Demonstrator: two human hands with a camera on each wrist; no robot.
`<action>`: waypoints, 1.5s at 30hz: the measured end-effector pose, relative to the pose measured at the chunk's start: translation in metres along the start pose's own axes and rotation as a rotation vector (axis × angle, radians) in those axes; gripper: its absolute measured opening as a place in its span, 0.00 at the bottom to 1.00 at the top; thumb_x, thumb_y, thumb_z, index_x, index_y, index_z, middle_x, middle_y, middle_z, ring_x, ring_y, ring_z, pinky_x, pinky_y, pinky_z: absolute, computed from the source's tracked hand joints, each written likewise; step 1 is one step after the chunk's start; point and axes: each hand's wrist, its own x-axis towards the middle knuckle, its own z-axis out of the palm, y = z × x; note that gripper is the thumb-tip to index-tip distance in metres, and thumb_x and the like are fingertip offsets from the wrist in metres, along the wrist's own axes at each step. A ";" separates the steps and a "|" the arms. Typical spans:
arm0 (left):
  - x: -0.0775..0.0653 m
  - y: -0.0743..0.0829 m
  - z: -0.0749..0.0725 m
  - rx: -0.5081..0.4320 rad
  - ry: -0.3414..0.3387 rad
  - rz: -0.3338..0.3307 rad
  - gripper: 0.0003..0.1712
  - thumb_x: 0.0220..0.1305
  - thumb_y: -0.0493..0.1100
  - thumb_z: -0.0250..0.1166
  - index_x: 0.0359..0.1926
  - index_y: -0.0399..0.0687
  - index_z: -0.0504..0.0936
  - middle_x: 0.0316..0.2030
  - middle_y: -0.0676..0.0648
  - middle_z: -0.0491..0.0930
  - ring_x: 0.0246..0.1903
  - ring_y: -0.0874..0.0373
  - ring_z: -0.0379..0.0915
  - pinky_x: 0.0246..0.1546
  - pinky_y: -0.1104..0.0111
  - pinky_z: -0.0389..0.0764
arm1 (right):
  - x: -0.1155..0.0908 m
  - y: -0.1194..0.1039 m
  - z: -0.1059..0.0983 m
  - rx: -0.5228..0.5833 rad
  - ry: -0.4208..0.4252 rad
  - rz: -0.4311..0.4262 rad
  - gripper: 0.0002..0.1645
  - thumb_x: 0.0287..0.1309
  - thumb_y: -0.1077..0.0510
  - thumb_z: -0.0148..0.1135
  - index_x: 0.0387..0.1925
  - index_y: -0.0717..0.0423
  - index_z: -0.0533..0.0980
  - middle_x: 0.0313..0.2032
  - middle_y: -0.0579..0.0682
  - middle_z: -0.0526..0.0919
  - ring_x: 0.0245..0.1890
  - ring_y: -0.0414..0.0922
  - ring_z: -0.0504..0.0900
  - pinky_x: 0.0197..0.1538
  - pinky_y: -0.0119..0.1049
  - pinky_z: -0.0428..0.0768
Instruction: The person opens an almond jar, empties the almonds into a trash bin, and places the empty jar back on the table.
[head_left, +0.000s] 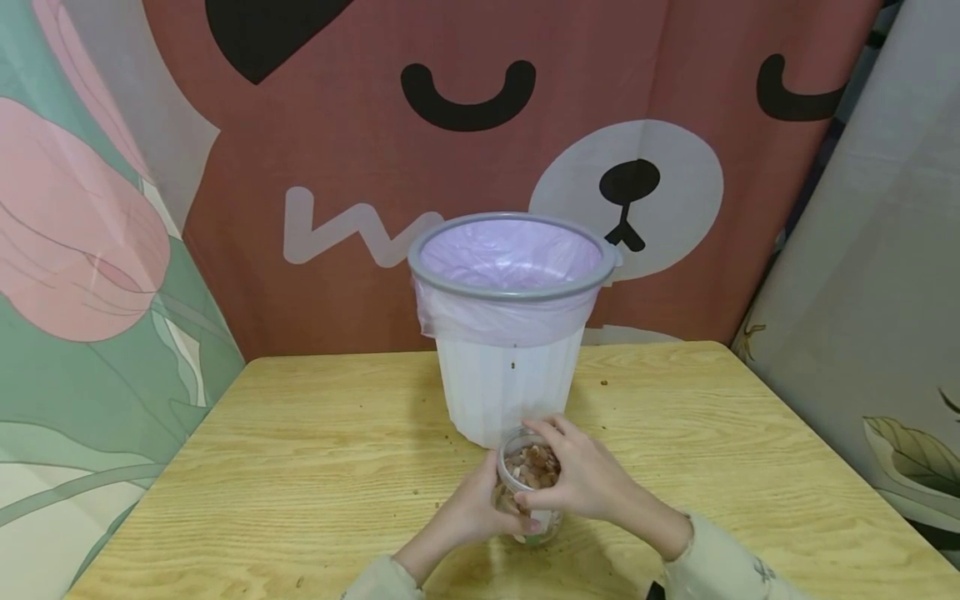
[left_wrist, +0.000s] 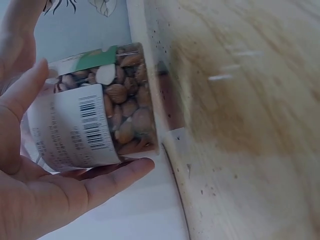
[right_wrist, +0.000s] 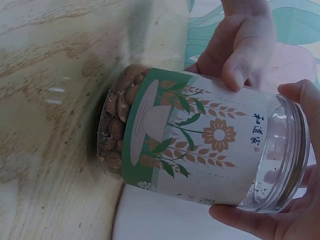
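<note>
A clear jar (right_wrist: pixel 200 132) with no lid on stands near upright, its base close over the wooden table. Almonds (left_wrist: pixel 127 100) fill its lower part, under a white and green label with printed flowers; a barcode shows in the left wrist view. My left hand (head_left: pixel 474 506) holds the jar's side, thumb toward me. My right hand (head_left: pixel 581 473) grips the rim from the right, thumb on the near edge and fingers on the far edge. Just behind the jar is a white bin (head_left: pixel 510 375) with a purple bag (head_left: pixel 510 246) folded over its mouth.
A grey ring (head_left: pixel 517 293) clamps the bag at the bin's top. Small brown crumbs (head_left: pixel 603 382) dot the wooden table (head_left: pixel 315 467). Behind the table hangs a curtain (head_left: pixel 337 142) with a bear face, and patterned cloth (head_left: pixel 82 225) hangs at the sides.
</note>
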 end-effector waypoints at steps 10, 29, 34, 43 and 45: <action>-0.001 0.009 0.001 0.067 0.032 0.004 0.54 0.38 0.52 0.74 0.64 0.50 0.54 0.55 0.53 0.66 0.53 0.55 0.64 0.53 0.57 0.65 | -0.003 -0.006 -0.011 0.023 0.069 0.015 0.49 0.34 0.33 0.66 0.56 0.56 0.68 0.44 0.48 0.73 0.37 0.45 0.76 0.34 0.38 0.76; 0.000 0.017 -0.003 -0.115 0.016 0.078 0.54 0.33 0.43 0.78 0.63 0.62 0.58 0.49 0.55 0.70 0.47 0.58 0.68 0.44 0.68 0.71 | -0.007 -0.011 -0.024 0.216 0.081 -0.010 0.42 0.38 0.41 0.67 0.55 0.56 0.68 0.44 0.46 0.73 0.40 0.46 0.74 0.36 0.41 0.76; 0.000 0.018 -0.003 -0.168 0.023 0.057 0.52 0.33 0.42 0.77 0.61 0.62 0.61 0.49 0.54 0.71 0.46 0.57 0.68 0.42 0.67 0.72 | -0.006 -0.011 -0.024 0.212 0.061 -0.011 0.40 0.40 0.41 0.66 0.56 0.52 0.68 0.44 0.46 0.71 0.40 0.46 0.72 0.36 0.44 0.74; 0.001 0.020 -0.004 0.085 0.107 0.086 0.56 0.29 0.54 0.77 0.63 0.55 0.59 0.48 0.54 0.72 0.43 0.59 0.71 0.39 0.69 0.74 | -0.005 -0.019 -0.020 0.137 0.020 0.022 0.47 0.39 0.33 0.64 0.60 0.46 0.63 0.47 0.43 0.69 0.40 0.42 0.73 0.35 0.38 0.75; 0.001 0.021 -0.003 0.127 0.122 0.100 0.55 0.28 0.54 0.78 0.61 0.54 0.61 0.46 0.54 0.73 0.41 0.60 0.72 0.38 0.70 0.74 | -0.006 -0.018 -0.018 0.154 0.021 0.025 0.46 0.40 0.34 0.64 0.60 0.46 0.63 0.47 0.45 0.69 0.40 0.42 0.73 0.35 0.38 0.75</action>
